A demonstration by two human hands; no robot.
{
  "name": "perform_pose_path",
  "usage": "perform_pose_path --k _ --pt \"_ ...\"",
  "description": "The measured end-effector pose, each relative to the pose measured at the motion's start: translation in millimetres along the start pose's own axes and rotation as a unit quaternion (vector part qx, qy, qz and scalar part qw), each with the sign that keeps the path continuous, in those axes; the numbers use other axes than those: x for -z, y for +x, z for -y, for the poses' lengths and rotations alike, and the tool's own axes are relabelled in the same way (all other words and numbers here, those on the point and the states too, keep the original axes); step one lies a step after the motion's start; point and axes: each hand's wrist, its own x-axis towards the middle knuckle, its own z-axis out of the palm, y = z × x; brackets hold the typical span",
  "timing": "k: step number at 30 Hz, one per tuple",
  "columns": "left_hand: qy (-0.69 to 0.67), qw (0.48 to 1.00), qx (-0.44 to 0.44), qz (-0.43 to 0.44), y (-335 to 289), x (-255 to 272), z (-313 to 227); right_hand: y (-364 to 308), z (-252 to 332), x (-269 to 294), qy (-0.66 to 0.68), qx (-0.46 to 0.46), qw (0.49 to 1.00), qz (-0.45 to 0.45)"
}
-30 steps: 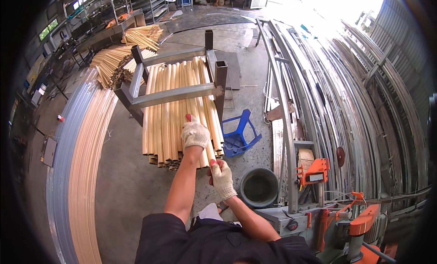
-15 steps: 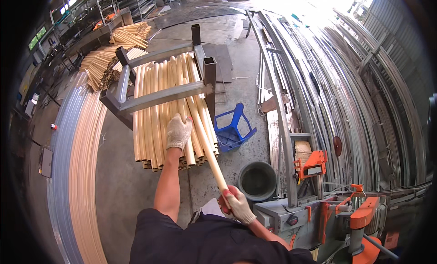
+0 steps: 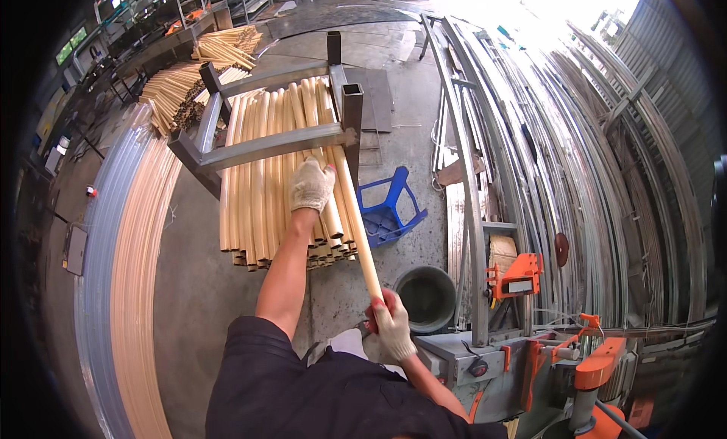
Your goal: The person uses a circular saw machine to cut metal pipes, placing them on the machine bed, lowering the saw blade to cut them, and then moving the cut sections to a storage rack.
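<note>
Grey floor (image 3: pixel 197 287) spans mid-picture. One golden tube (image 3: pixel 366 257) slants right of centre, its near end pinched by the right hand (image 3: pixel 392 329); the left hand (image 3: pixel 312 185) lies on stacked tubes (image 3: pixel 254 189), grip unclear. Pulled askew, that tube could catch the steel rack (image 3: pixel 276 148) or dislodge neighbours.

Gloved left hand (image 3: pixel 312 186) is way out front, back side up, arm (image 3: pixel 286 261) nearly straight — gloved right hand (image 3: pixel 394 327) sits lower and closer in, forearm (image 3: pixel 435 387) angled, fingers (image 3: pixel 388 301) curled.
</note>
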Motion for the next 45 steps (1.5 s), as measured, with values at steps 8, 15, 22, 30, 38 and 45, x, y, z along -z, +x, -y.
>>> perform_pose_path --k 8,15,22,30,38,45 --pt "0.008 0.999 -0.036 -0.029 -12 -13 8 137 39 -61 -0.339 0.234 0.901 -0.138" --pt "0.047 0.997 -0.055 0.011 12 -21 6 188 52 -96 -0.372 0.252 0.874 -0.183" --pt "0.133 0.983 -0.127 -0.017 -1 -2 22 188 84 -83 -0.331 0.269 0.900 -0.090" --pt "0.056 0.985 -0.150 -0.072 -19 -12 56 141 52 -82 -0.575 0.384 0.720 -0.061" --pt "0.030 0.991 -0.128 -0.023 42 -35 85 146 55 -86 -0.484 0.404 0.776 -0.031" --pt "0.071 0.972 -0.224 0.018 13 -59 67 33 -7 49 -0.483 0.189 0.853 -0.056"
